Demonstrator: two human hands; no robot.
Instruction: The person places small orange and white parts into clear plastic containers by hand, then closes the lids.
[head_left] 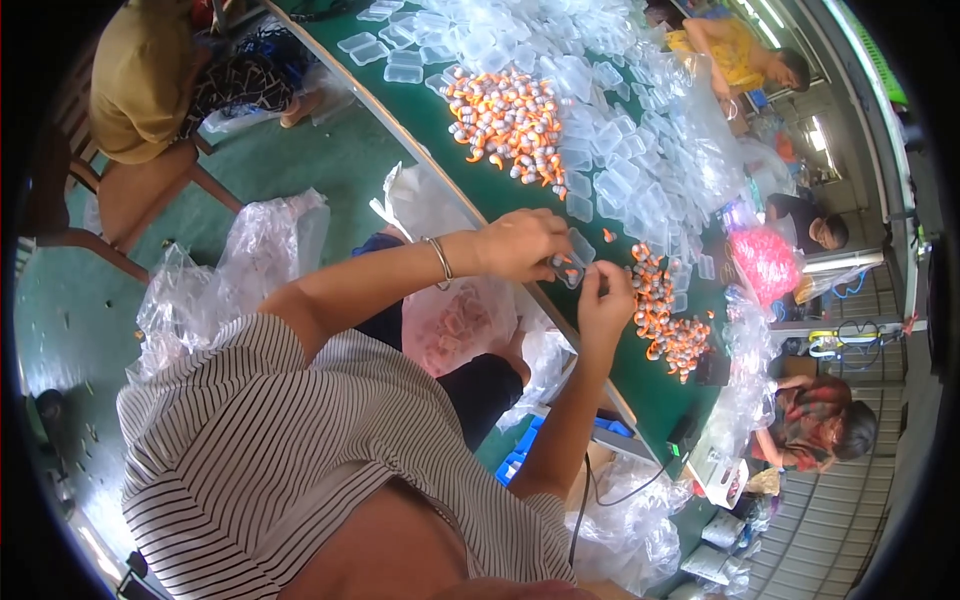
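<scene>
A small clear plastic box [581, 245] is held just over the near edge of the green table, with a few small orange-and-grey pieces in it. My left hand [522, 246], a bracelet at its wrist, has its fingers closed on the box's left side. From the right, my right hand [606, 303] pinches at the box's near right edge; its fingertips partly hide what they grip. A large pile of curled orange-and-grey pieces [505, 125] lies beyond my left hand. Close to the right hand is a smaller pile of the same pieces [660, 315].
Many empty clear boxes [640, 150] cover the far part of the green table [625, 375]. Plastic bags [455, 325] hang or lie below its near edge. A pink bag [765, 265] stands at the far side. Other people sit across the table and at the upper left.
</scene>
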